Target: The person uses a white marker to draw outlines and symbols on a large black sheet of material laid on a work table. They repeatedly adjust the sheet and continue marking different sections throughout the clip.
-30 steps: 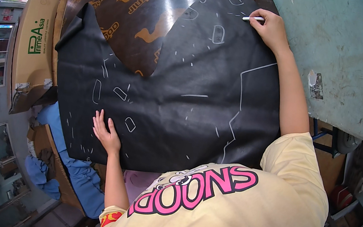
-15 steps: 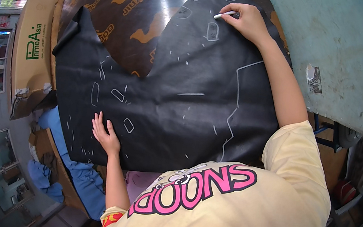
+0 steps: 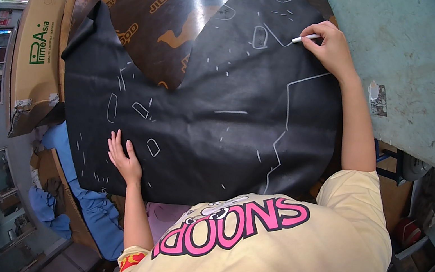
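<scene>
A large sheet of black leather (image 3: 201,128) lies spread in front of me, marked with pale lines, dashes and small closed outlines. My right hand (image 3: 328,45) is closed in a pinch around a slim white marking stick (image 3: 305,39), a chalk or a pen. The tip touches the leather at the end of a pale angled line near the far right edge. Nearer to me on the left, my left hand (image 3: 126,161) rests flat on the leather with its fingers out, holding nothing. Two small outlines sit just beyond and beside it.
Under the leather is a shiny dark brown board (image 3: 145,16) with orange print. A pale green tabletop (image 3: 410,70) adjoins at the right. Left of the board stands a cardboard box (image 3: 40,51), with blue cloth (image 3: 97,214) below it.
My right hand has moved right and slightly nearer with the marking stick. A pale angled line now shows beside the far outline. My left hand has stayed in nearly the same place.
</scene>
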The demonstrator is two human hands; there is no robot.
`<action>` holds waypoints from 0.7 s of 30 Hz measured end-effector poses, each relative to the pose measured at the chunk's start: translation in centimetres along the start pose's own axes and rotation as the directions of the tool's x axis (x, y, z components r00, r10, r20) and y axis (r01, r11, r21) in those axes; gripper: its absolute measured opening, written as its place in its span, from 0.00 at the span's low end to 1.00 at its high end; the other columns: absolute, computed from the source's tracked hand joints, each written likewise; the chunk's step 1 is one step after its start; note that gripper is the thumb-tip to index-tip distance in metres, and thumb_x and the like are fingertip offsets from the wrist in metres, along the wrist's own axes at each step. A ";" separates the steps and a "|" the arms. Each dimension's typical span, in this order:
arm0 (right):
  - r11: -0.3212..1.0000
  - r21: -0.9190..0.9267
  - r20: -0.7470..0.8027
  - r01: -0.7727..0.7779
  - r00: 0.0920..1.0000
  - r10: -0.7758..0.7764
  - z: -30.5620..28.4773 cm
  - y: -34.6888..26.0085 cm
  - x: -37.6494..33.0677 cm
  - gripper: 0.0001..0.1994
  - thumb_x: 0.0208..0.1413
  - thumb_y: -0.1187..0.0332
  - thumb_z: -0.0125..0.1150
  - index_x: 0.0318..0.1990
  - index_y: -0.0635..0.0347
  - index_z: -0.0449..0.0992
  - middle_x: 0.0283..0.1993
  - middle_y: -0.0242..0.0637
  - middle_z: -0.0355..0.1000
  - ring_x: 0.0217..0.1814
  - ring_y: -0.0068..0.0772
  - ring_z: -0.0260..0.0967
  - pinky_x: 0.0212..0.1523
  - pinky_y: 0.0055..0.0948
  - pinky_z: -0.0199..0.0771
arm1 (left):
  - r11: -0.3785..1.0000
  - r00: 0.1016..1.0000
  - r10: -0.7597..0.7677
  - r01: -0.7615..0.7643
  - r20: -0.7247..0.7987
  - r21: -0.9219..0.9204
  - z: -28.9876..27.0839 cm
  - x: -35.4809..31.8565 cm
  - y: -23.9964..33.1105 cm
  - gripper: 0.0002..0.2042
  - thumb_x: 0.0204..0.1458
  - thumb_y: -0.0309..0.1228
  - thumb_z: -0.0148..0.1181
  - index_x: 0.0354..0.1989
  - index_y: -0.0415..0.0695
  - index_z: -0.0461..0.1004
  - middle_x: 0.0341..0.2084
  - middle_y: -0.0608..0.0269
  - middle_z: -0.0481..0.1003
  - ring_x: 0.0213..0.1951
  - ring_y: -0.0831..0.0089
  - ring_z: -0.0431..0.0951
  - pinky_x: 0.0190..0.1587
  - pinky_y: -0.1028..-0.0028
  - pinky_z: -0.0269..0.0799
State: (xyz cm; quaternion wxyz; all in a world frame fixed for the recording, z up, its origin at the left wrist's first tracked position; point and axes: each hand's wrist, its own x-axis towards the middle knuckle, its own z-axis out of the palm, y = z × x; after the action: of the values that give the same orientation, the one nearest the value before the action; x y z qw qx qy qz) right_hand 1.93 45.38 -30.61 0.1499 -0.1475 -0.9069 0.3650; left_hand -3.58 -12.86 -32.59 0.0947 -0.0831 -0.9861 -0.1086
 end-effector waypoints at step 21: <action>0.994 -0.105 -0.103 0.030 0.994 -0.041 2.4 -0.1 2.1 0.08 0.48 0.61 0.66 0.34 0.52 0.83 0.30 0.37 0.74 0.36 0.39 0.75 0.38 0.37 0.73 | 1.000 1.000 -0.009 0.009 0.006 -0.030 -0.2 0.0 0.3 0.23 0.67 0.44 0.46 0.68 0.52 0.64 0.71 0.60 0.59 0.73 0.55 0.51 0.72 0.51 0.37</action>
State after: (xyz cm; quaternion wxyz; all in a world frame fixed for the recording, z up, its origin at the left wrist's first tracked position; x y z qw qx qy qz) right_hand -0.92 44.65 -31.81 0.1959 -0.1579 -0.9180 0.3066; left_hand -3.50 -12.64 -32.32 0.0899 -0.0805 -0.9850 -0.1237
